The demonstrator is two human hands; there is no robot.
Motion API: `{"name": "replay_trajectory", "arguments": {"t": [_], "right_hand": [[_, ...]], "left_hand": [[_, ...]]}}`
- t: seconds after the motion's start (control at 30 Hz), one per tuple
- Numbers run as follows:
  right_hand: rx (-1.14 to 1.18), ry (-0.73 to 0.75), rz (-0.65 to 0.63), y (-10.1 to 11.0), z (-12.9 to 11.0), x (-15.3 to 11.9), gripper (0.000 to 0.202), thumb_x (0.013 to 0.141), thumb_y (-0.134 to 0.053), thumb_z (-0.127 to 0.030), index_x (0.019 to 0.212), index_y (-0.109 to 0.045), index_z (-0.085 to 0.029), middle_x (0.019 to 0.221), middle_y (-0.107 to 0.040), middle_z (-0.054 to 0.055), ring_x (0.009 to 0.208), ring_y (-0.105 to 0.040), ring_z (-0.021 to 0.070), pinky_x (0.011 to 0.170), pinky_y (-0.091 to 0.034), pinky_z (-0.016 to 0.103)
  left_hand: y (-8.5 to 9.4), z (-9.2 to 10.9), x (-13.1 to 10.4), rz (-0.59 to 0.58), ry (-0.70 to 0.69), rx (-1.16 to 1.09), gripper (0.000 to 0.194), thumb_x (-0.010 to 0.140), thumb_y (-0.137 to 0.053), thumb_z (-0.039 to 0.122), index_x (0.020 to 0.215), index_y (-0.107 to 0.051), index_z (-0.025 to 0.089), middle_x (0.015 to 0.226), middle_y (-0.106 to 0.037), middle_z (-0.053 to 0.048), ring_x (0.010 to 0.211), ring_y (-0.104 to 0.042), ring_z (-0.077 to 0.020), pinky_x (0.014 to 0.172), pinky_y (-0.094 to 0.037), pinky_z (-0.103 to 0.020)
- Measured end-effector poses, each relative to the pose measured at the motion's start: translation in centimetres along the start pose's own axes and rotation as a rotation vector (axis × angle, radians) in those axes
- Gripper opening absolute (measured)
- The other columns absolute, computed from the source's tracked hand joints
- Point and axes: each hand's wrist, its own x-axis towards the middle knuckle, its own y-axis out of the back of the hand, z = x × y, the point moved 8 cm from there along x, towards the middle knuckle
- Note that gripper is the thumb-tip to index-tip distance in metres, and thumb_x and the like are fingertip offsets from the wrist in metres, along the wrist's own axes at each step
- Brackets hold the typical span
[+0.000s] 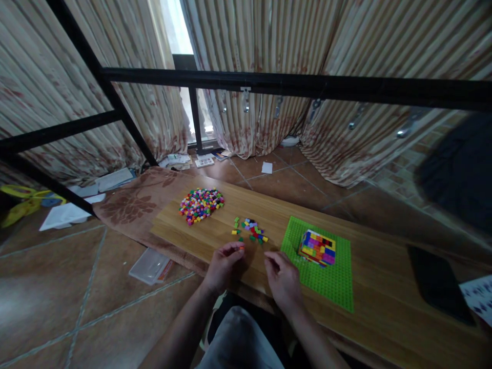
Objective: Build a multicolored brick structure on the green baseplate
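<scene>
Your left hand has a small red-orange brick pinched at the fingertips, over the surface near its front edge. Main risk: a piece that tiny, gripped by so little, could pop out if you squeeze off-centre, and from there it could roll off the edge into your lap or onto the floor.

Right hand: fingers curled and bunched, between the loose bricks and the green baseplate; can't tell if they hold anything. Sweep that wrist sideways and you could knock the baseplate, since it lies just beside you.

The multicoloured brick block sits on the baseplate. Pressing down hard or at a slant could loosen its top bricks or leave one crooked. Dark patches on top: gaps or dark bricks, can't tell, so a misjudged spot is likely.

Loose bricks lie scattered just ahead of your left hand; a dragging forearm or cuff would scatter them further. The big brick pile, well apart near the left end, could spill onto the brown cloth if bumped.
</scene>
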Motion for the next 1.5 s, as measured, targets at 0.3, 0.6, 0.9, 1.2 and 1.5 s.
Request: {"name": "replay_trajectory", "arguments": {"t": [0.3, 0.6, 0.9, 1.2, 1.5], "right_hand": [[-0.161, 0.004, 0.007, 0.0, 0.0, 1.5, 0.022, 0.087, -0.046, -0.020, 0.095, -0.066, -0.018, 0.093, -0.067, 0.006, 0.087, -0.064, 0.0183, 0.081, -0.048, 0.031], [-0.379, -0.003, -0.018, -1.5, -0.2, 4.0, 0.025, 0.086, -0.043, -0.012, 0.096, -0.065, -0.017, 0.093, -0.066, 0.007, 0.088, -0.061, 0.0193, 0.080, -0.045, 0.030], [-0.525, 0.098, -0.018, -1.6, 0.4, 5.6, 0.019, 0.084, -0.048, -0.013, 0.089, -0.065, -0.020, 0.087, -0.062, 0.006, 0.077, -0.059, 0.0178, 0.071, -0.042, 0.029], [-0.447, 0.073, 0.004, -0.9, 0.3, 5.1, 0.018, 0.087, -0.042, -0.017, 0.083, -0.060, -0.019, 0.081, -0.063, 0.006, 0.074, -0.059, 0.0174, 0.069, -0.041, 0.028], [-0.283, 0.073, 0.025, -0.2, -0.3, 3.6, 0.018, 0.084, -0.046, -0.018, 0.088, -0.063, -0.020, 0.085, -0.064, 0.004, 0.079, -0.060, 0.0175, 0.074, -0.044, 0.029]], "left_hand": [[-1.1, 2.8, 0.4, 0.077, -0.482, 0.834, 0.019, 0.080, -0.056, 0.014, 0.093, -0.069, 0.019, 0.089, -0.069, -0.004, 0.082, -0.063, -0.0173, 0.079, -0.049, -0.030], [-2.5, 4.0, -0.8, 0.025, -0.699, 0.954, 0.033, 0.083, -0.048, 0.005, 0.105, -0.066, 0.021, 0.109, -0.064, -0.007, 0.101, -0.061, -0.0173, 0.091, -0.049, -0.032], [1.9, 6.8, 1.5, 0.300, -0.611, 1.020, 0.027, 0.082, -0.051, 0.013, 0.104, -0.065, 0.018, 0.104, -0.062, -0.008, 0.091, -0.062, -0.0193, 0.083, -0.050, -0.032], [0.2, 6.1, 2.8, 0.165, -0.583, 1.263, 0.027, 0.083, -0.048, 0.011, 0.101, -0.066, 0.019, 0.109, -0.062, -0.009, 0.094, -0.061, -0.0220, 0.086, -0.048, -0.034], [-0.1, 6.1, 3.2, 0.176, -0.555, 1.374, 0.020, 0.085, -0.047, 0.015, 0.092, -0.065, 0.019, 0.103, -0.062, -0.009, 0.085, -0.061, -0.0203, 0.079, -0.047, -0.032]]}}
